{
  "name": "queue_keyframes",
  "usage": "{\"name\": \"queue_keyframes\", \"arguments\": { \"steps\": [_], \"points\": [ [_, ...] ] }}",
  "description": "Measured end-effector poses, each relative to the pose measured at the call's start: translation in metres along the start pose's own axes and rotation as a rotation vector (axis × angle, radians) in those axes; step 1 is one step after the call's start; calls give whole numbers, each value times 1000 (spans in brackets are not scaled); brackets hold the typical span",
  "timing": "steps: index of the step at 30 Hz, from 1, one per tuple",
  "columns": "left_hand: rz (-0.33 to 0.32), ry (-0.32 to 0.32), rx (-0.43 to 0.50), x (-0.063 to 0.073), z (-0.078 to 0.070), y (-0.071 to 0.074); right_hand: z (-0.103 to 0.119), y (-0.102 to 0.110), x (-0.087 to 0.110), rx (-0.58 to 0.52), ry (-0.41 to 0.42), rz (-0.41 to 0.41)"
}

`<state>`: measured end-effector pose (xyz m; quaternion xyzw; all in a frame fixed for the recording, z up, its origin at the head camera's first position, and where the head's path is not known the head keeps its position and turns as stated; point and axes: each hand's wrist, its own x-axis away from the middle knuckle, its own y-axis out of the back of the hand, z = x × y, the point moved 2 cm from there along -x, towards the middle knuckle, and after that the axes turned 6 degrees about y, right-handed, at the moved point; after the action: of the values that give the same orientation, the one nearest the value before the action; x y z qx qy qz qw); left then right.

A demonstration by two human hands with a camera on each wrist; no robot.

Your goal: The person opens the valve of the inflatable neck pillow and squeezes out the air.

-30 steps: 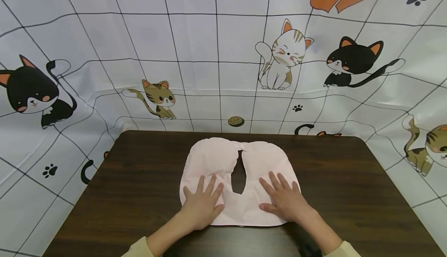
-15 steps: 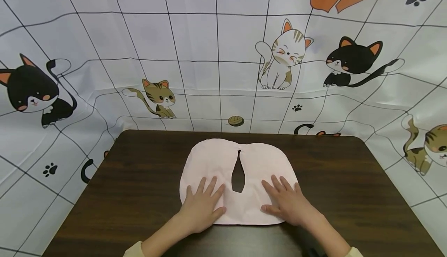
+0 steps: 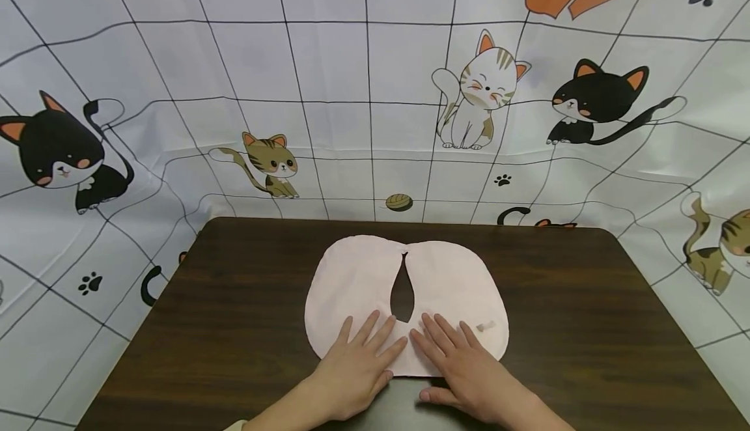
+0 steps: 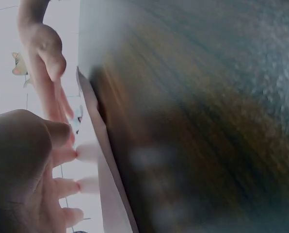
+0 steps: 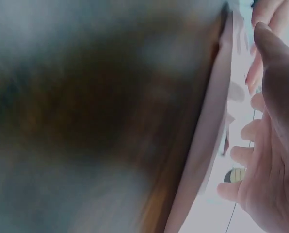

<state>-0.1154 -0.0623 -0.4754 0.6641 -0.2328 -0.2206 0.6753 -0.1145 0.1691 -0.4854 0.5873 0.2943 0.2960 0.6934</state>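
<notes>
A pale pink, flat, rounded cloth piece point(image 3: 357, 281) lies on the dark wood table, with a teardrop-shaped opening in its middle and its two upper lobes meeting at the top. My left hand point(image 3: 357, 372) is over its lower left part, fingers straight and pointing away from me. Close beside it, my right hand point(image 3: 469, 369) is over the lower right part, fingers extended and slightly spread. In the left wrist view, the left hand's fingertips point(image 4: 72, 187) are close to the cloth's surface; whether they press on it, I cannot tell. A small pale tag-like mark point(image 3: 485, 327) shows on the cloth's right lobe.
The dark wood table point(image 3: 234, 301) extends around the cloth on both sides. Behind and beside it hangs a white sheet point(image 3: 328, 60) with a black grid and printed cats, paws and hearts.
Both hands have moved inward and toward the cloth's near edge, so they are now close together. The cloth looks smoother, its opening narrower at the top. The tag-like mark has come into view.
</notes>
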Motion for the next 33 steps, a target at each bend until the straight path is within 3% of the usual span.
{"name": "queue_keyframes", "arguments": {
  "steps": [4,12,23,29,33],
  "points": [
    [50,-8,12,-1,0,-2,10,-6,-1,11,42,24],
    [142,24,46,-7,-2,-8,11,-21,-1,40,50,78],
    [240,98,33,-10,-3,-2,10,-39,3,267,127,-45],
    [319,121,101,-11,-4,0,12,-39,2,286,115,-37],
    [327,115,85,-10,-6,-2,14,-32,1,259,109,-11]
  ]
}}
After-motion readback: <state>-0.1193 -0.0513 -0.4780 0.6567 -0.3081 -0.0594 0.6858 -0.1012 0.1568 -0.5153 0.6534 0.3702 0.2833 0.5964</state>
